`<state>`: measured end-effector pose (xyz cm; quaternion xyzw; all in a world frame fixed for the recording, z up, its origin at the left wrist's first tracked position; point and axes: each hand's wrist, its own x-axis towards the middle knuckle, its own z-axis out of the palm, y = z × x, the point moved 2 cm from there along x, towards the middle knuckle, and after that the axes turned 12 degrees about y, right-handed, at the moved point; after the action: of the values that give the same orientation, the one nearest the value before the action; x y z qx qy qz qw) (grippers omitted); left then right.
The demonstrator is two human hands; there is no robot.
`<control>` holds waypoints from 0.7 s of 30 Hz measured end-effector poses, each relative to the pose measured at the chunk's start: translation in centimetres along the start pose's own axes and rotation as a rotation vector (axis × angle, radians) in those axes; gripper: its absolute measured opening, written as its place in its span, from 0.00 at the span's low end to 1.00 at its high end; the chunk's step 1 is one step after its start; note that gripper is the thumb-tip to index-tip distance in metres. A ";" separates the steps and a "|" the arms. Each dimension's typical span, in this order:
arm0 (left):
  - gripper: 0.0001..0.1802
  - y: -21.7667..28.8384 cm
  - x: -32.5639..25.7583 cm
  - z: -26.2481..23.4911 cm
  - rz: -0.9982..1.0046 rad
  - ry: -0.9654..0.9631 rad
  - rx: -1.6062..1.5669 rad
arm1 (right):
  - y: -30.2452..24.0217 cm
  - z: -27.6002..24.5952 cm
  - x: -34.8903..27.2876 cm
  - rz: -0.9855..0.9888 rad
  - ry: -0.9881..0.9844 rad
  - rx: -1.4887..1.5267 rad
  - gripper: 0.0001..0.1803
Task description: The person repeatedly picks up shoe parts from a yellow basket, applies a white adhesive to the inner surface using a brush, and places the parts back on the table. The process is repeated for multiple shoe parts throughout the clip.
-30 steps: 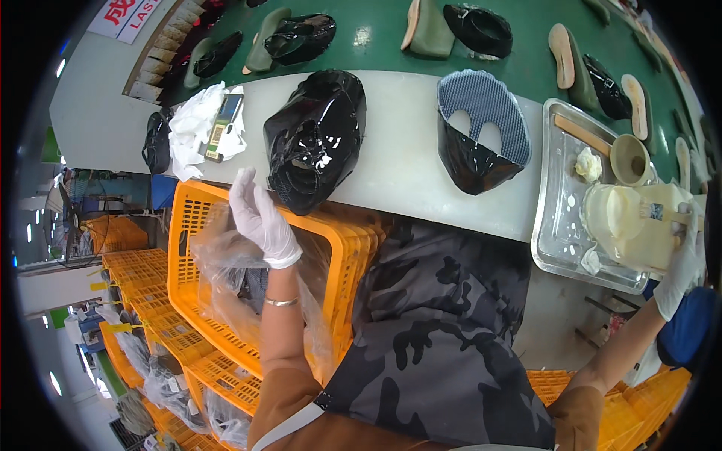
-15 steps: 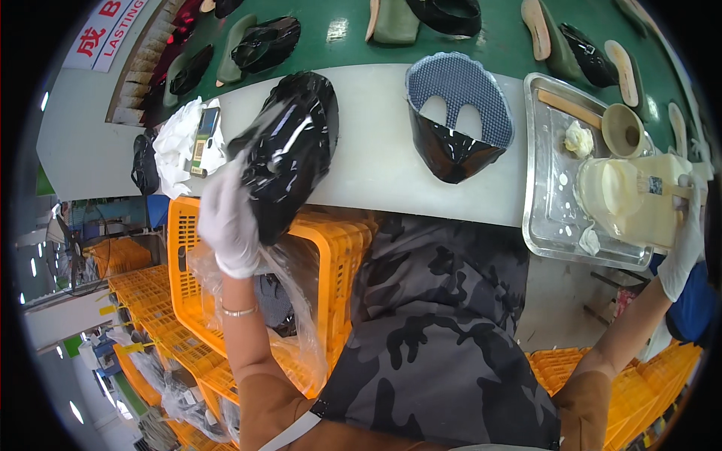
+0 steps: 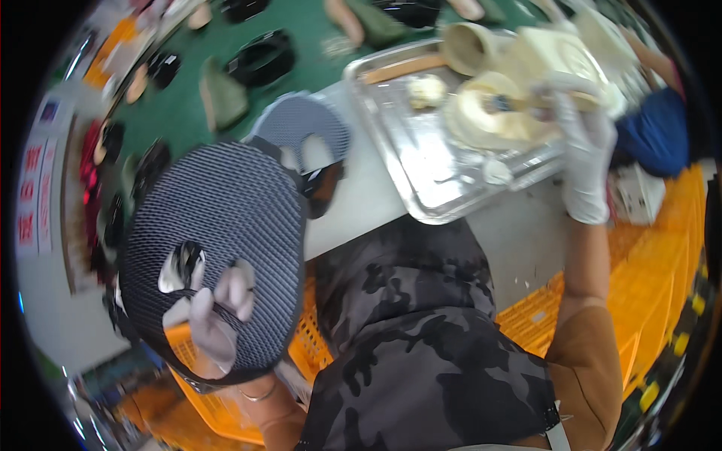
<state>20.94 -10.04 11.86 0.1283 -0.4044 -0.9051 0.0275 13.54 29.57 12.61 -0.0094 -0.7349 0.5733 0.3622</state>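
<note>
My left hand (image 3: 218, 319), in a white glove, grips a black shoe upper (image 3: 226, 203) from behind. Its blue-grey mesh lining faces me, and the gloved fingers show through its openings. A second upper (image 3: 301, 120) with the same lining lies on the white work surface just beyond it. Also in a white glove, my right hand (image 3: 583, 143) is closed around a pale flat handle over a cream-yellow container (image 3: 481, 124). The far end of that handle is blurred, so its kind is unclear. The container sits on a metal tray (image 3: 425, 207).
On the tray are a beige cup (image 3: 466, 49), a wooden stick (image 3: 402, 69) and a whitish lump (image 3: 426, 91). Several shoe parts stand on the green table (image 3: 180, 98) beyond. Orange crates (image 3: 519, 323) are below on both sides. At right is dark blue clothing (image 3: 658, 135).
The view has swung right. My left hand has raised the upper and turned it from its glossy outside to its lining. My right hand remains at the container, its handle now more plainly seen.
</note>
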 end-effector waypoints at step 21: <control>0.24 -14.9 2.4 7.4 -0.956 -0.398 0.039 | 3.1 -0.5 -0.8 0.094 -0.083 0.048 0.08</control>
<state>17.52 5.02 5.07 0.1243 -0.3150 -0.8157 -0.4690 13.11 30.70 9.62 -0.0116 -0.7339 0.6072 0.3042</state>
